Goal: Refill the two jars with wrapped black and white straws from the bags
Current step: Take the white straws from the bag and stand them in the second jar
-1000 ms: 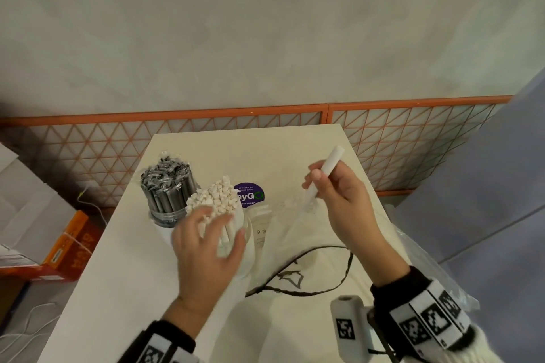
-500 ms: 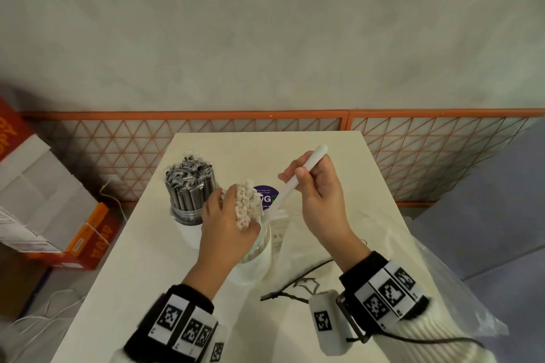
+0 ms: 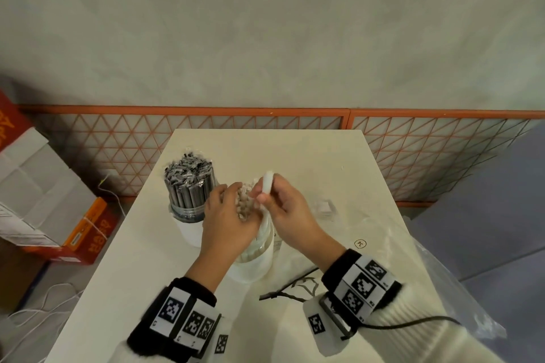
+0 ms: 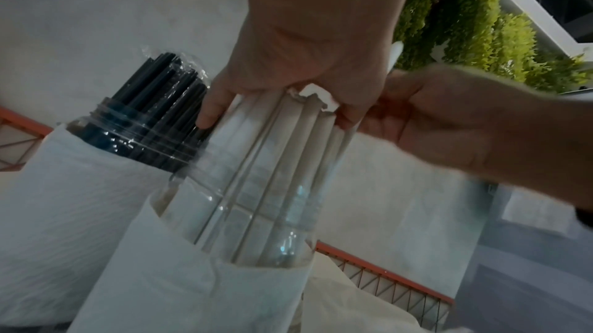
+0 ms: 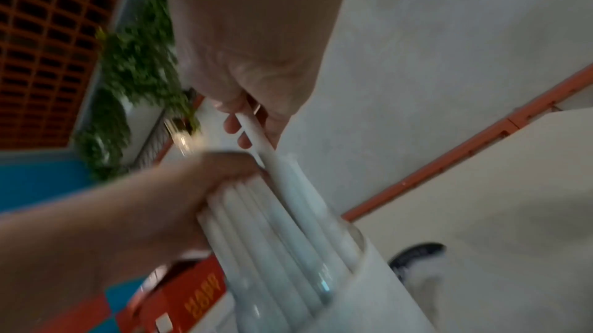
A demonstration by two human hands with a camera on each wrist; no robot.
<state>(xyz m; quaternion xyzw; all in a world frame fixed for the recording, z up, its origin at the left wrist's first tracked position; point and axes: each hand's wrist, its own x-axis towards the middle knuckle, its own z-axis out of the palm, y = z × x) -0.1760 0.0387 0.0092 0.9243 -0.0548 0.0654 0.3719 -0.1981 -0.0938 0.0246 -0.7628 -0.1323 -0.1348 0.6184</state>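
- Your right hand pinches a single white straw between thumb and fingers, with its lower end down among the others in the jar.
- Your left hand is curled around the top of the bundle of white straws, fingers wrapped over the tips and pressing them to one side.
- That bundle stands in the clear jar right under both hands; the jar leans a little and has a white paper sleeve around its lower part.
- Just to the left, touching or nearly so, the second jar is packed upright with black straws.
- Both jars sit near the middle of the pale surface.
- A clear plastic bag lies on the right side of the surface, spilling over its edge.
- On the floor to the left there's an orange and white cardboard box.
- An orange wire fence runs along behind the surface.
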